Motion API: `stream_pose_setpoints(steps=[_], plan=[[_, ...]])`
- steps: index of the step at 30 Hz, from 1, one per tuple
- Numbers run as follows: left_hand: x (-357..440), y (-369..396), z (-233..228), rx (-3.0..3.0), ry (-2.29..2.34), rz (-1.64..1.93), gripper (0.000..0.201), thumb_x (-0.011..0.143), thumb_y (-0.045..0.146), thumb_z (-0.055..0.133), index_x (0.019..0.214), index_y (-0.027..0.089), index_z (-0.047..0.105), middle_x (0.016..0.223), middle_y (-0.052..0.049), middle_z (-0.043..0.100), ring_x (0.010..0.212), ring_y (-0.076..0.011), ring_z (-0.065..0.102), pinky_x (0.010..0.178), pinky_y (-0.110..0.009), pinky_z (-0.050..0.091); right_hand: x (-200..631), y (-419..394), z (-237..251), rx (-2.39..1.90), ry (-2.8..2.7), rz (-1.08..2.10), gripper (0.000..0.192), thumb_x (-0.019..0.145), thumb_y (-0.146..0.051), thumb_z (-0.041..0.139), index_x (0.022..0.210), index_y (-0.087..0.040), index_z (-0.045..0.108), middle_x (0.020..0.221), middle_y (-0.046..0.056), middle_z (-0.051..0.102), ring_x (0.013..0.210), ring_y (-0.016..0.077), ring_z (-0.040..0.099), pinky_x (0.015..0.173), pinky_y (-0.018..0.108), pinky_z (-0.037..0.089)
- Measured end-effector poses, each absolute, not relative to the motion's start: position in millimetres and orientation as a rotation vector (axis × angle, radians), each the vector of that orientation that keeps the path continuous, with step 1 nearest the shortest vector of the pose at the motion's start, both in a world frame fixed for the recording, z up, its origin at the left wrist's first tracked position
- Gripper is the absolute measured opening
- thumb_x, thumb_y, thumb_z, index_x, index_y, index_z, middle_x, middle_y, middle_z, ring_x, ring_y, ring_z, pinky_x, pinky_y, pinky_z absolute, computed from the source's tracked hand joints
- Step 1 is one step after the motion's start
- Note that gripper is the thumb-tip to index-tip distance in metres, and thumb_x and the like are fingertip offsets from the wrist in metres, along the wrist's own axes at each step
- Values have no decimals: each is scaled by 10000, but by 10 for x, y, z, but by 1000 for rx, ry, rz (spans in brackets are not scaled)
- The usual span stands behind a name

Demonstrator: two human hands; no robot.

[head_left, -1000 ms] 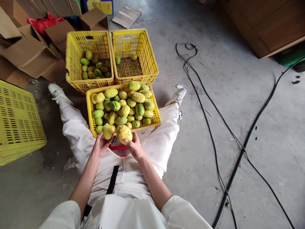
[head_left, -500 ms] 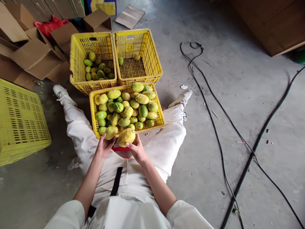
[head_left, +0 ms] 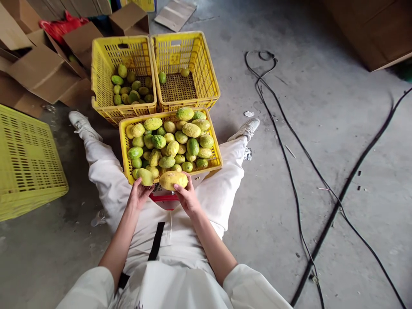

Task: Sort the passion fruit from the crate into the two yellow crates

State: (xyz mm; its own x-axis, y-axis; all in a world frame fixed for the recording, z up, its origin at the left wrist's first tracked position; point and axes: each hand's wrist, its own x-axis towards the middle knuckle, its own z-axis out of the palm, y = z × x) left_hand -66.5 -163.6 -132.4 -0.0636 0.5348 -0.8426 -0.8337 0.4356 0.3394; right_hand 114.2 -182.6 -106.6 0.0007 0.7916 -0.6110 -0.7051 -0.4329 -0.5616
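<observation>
I sit on the floor with a full yellow crate (head_left: 124,148) of green-yellow fruits between my legs. My left hand (head_left: 138,194) holds a small greenish fruit (head_left: 145,177) at the crate's near edge. My right hand (head_left: 186,197) holds a larger yellow fruit (head_left: 173,180) lying sideways, just beside the first. A red object (head_left: 162,199) shows under my hands. Beyond the full crate stand two more yellow crates side by side: the left crate (head_left: 99,64) holds several fruits, the right crate (head_left: 206,71) holds two.
An upturned yellow crate (head_left: 27,163) lies at my left. Cardboard boxes (head_left: 41,71) pile up at the back left. Black cables (head_left: 289,141) run across the concrete floor on my right. A large brown board (head_left: 376,30) stands at the back right.
The yellow fruit in my right hand has turned from upright to lying sideways. Both hands stay at the crate's near edge. The view has shifted slightly.
</observation>
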Motion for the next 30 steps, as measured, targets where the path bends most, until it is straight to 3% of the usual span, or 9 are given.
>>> stream_pose_setpoints(steps=[4,10,17,30], plan=[[-671,-1633,-1317,-323,1137,1146,260,871,218,598,1124,170,640,968,-71,728,846,-190,693,743,-302,603,1149,-1822,-1108,-1141,-145,1663,557,543,-284,903,963,-284,537,961,-36,636,889,144,612,799,253,535],[-658,-1643,-1292,-303,1103,1156,418,907,155,522,1317,185,593,1048,-85,750,927,-204,717,817,-319,611,1125,-1854,-1144,-1138,-159,1679,533,519,-311,910,896,-264,537,911,-38,621,849,139,592,763,240,512],[-691,-1714,-1340,-194,1050,1088,561,947,154,480,1502,229,440,1251,-85,715,1072,-206,705,837,-296,608,1112,-1868,-1038,-1071,-147,1735,627,614,-285,865,1148,-339,539,1078,-29,659,971,167,627,808,267,535],[-671,-1704,-1310,-126,1025,1068,656,888,159,565,1521,203,400,1297,-129,695,1139,-248,695,846,-295,611,1208,-1831,-1088,-1120,-23,1663,547,573,-209,878,1018,-307,575,992,-62,662,893,118,631,761,213,533]])
